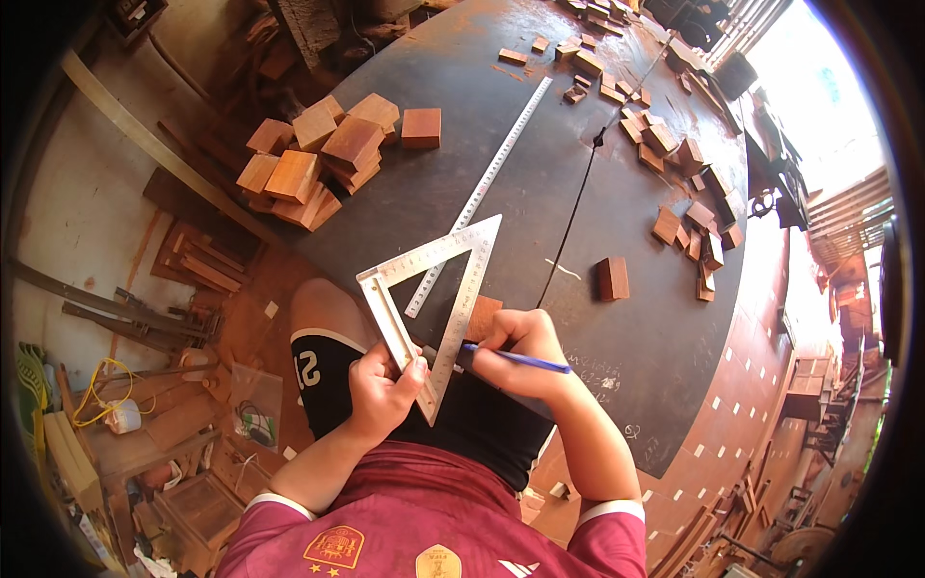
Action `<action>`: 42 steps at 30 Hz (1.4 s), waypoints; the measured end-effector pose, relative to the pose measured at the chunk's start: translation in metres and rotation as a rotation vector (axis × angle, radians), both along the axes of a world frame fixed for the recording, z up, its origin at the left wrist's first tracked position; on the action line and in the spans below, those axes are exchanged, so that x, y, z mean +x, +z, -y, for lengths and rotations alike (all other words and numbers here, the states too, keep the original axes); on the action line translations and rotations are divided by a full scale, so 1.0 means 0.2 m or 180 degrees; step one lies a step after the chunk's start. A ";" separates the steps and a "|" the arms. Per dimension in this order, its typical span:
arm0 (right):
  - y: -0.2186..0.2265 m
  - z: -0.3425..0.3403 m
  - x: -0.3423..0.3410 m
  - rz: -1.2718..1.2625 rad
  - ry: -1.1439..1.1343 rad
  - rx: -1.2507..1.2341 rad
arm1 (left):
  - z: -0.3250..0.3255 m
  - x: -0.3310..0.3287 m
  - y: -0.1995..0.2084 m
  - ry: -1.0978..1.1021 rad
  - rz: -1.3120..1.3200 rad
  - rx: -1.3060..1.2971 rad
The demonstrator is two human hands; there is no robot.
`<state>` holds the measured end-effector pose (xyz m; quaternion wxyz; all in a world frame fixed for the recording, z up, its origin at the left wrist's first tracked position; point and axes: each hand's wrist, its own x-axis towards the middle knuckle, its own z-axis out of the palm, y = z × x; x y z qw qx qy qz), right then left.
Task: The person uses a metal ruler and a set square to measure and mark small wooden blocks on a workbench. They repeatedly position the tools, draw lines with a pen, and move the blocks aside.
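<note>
My left hand (382,393) is closed on the thick edge of a silver triangular set square (474,279), its thumb on top near the lower corner. In my right hand (521,353) a blue pen (536,362) is gripped, its front end close to the square's long side. A reddish wooden block (485,316) shows partly between the square and my right hand; the rest of it is hidden. Beyond the square, a steel ruler (502,154) lies lengthwise on the dark table, its near end seen through the square's opening.
A pile of wooden blocks (353,144) stands on the table's left. More blocks (661,140) lie scattered along the far and right side, with a single block (613,278) nearer me. A dark line crosses the dark tabletop (540,222). Timber pieces (207,260) lean at the left.
</note>
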<state>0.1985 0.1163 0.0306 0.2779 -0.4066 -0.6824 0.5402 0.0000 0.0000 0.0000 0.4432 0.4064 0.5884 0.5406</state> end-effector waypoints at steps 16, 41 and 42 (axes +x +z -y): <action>-0.09 -0.05 0.03 -0.0515 -0.1043 0.0183 | -0.07 -0.37 -0.06 0.0644 0.0676 -0.0058; -0.08 0.08 -0.09 0.0984 -0.0877 0.2095 | -0.32 -0.11 0.15 -0.0367 -0.3185 -0.0023; -0.08 0.07 -0.08 0.0822 -0.0789 0.2027 | -0.33 -0.11 0.15 -0.0434 -0.3237 -0.0080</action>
